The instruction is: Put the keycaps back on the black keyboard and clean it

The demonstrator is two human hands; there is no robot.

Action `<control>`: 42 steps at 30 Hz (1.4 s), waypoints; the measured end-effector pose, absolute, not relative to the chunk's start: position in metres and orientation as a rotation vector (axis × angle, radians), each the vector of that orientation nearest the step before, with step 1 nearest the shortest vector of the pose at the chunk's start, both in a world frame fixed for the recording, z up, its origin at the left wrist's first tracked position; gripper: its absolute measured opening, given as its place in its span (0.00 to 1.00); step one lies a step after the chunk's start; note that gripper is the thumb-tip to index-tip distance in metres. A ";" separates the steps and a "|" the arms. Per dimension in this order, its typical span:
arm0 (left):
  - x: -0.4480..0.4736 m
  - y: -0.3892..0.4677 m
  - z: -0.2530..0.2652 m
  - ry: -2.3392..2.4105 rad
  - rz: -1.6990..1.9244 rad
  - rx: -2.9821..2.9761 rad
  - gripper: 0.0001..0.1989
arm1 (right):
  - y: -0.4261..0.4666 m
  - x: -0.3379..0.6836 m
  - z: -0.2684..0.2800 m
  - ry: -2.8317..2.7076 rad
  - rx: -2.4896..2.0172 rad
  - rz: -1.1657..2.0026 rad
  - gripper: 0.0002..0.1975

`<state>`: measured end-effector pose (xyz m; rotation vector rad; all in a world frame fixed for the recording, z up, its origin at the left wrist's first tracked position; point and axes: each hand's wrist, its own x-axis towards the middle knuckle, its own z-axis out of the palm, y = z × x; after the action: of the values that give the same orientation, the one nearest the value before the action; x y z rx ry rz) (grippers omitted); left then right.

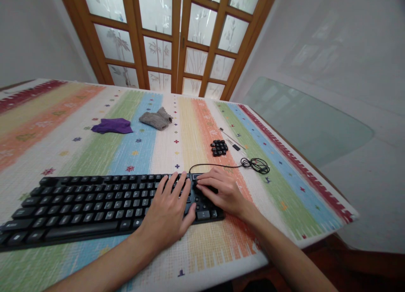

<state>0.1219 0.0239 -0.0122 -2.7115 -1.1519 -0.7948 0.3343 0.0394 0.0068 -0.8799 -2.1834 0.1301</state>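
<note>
A black computer keyboard (pixel 104 203) lies across the near side of the table. My left hand (pixel 171 203) rests flat over its right part, fingers stretched out and slightly apart. At the number pad, the fingertips of my right hand (pixel 220 188) are pinched together near the top corner; a small dark spot under them is too hidden to name. Bare key positions without caps show between my hands. Beyond the keyboard sits a cluster of loose black keycaps (pixel 219 148). Beside it are a small black block (pixel 236 147) and a thin rod (pixel 233 138).
A coiled black cable (pixel 255 165) runs from the keyboard's back edge to the right. Farther back lie a purple cloth (pixel 112 125) and a grey cloth (pixel 155 118). A striped tablecloth (pixel 164 153) covers the table, whose right edge (pixel 319 186) slants toward a wall.
</note>
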 end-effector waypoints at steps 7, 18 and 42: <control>0.122 0.024 -0.012 -1.153 -0.789 -2.709 0.23 | 0.042 0.335 0.003 -2.223 -0.906 0.232 0.08; 0.122 0.024 -0.012 -1.140 -0.793 -2.700 0.23 | 0.040 0.336 0.009 -2.249 -0.915 0.198 0.06; 0.122 0.025 -0.012 -1.102 -0.805 -2.675 0.24 | 0.038 0.333 0.002 -2.224 -0.824 0.087 0.07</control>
<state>0.1215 0.0250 -0.0121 -2.6753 -1.1018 -0.8050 0.3327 0.0383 0.0021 -0.8243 -2.2240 0.0873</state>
